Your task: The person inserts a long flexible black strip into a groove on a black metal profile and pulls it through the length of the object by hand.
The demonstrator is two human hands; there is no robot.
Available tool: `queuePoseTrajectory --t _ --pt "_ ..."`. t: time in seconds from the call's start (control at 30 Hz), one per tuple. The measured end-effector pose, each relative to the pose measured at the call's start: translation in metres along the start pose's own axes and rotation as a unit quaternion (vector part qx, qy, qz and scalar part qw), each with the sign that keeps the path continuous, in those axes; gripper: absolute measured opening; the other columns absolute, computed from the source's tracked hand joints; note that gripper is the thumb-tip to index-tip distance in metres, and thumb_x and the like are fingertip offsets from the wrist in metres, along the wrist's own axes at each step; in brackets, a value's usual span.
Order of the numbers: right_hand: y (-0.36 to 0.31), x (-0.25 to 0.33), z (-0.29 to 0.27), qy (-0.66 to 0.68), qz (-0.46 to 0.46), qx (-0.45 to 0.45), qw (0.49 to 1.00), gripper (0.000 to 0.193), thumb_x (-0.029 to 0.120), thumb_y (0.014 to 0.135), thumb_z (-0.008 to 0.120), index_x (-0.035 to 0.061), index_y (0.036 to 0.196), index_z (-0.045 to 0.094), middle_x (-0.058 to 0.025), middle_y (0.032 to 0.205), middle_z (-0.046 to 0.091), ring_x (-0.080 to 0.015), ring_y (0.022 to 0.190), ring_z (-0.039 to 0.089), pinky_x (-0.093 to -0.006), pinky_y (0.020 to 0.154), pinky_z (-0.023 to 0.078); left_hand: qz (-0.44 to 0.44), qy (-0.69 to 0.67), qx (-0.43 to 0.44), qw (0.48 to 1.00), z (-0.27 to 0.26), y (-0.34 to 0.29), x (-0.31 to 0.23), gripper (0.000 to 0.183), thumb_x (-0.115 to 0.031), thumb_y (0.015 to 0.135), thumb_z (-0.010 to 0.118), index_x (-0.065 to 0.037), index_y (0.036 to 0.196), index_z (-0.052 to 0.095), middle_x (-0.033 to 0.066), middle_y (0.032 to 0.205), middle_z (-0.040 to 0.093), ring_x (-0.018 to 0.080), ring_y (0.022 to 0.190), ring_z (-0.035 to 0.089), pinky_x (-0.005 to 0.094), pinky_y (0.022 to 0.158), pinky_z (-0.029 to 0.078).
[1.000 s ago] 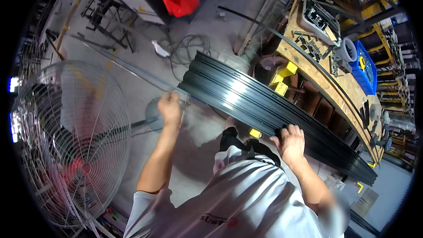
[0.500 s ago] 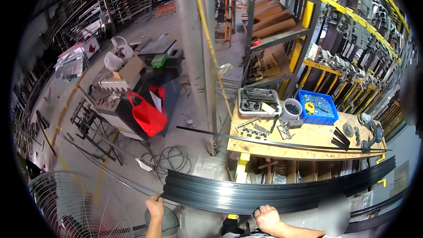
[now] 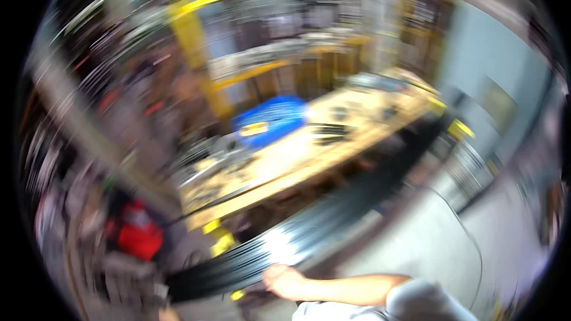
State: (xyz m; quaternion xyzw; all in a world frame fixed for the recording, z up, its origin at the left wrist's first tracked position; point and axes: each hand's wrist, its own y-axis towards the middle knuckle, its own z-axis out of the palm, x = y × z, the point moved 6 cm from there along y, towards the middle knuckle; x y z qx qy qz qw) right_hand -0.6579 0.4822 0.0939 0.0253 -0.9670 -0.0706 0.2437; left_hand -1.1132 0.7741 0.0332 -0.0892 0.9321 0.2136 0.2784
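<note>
A long bundle of black ribbed profiles point(image 3: 321, 220) runs slantwise in front of the workbench, from the lower left up to the right. My right hand point(image 3: 285, 282) is closed at the near edge of the profiles, its fingers curled against them, though motion smears the detail. Of my left hand point(image 3: 168, 314) only a blurred patch shows at the lower edge, just below the left end of the bundle. Its fingers cannot be made out.
Behind the profiles stands a wooden-topped workbench point(image 3: 285, 172). On it are a blue bin point(image 3: 270, 120) and several dark strips point(image 3: 330, 134). A red bag point(image 3: 140, 232) hangs at the left. Yellow-framed racks point(image 3: 193, 35) rise behind the bench. A thin cable point(image 3: 476, 244) curves along the floor at right.
The view has swung to the right and blurred. The profiles now appear slanted, rising to the right. My left hand has slipped mostly out of the picture; my right hand stays at the profiles' near edge.
</note>
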Motion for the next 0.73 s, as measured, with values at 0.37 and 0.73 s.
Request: queuePoseTrajectory --t 0.37,0.73 --pt "-0.336 -0.191 -0.085 0.214 0.32 -0.063 0.921 0.021 0.018 0.087 0.067 -0.0027 0.083 0.064 -0.022 0.089 0.068 -0.0403 0.093 0.067 -0.0509 0.079 0.053 0.334 -0.208 0.244 0.886 0.022 -0.411 -0.371 0.026 -0.015 0.092 0.066 0.003 0.109 0.07 0.0146 0.096 0.071 0.0236 0.076 0.061 0.036 0.071 0.051" --pt "-0.471 -0.356 -0.18 0.239 0.396 -0.147 0.874 0.027 0.027 0.096 0.059 0.0015 0.088 0.06 -0.0206 0.09 0.067 -0.04 0.096 0.066 -0.0523 0.085 0.05 0.606 -0.272 0.444 0.602 0.095 -0.668 -0.669 0.023 -0.011 0.091 0.065 0.001 0.11 0.069 0.0149 0.088 0.068 0.0265 0.075 0.063 0.0354 0.068 0.05"
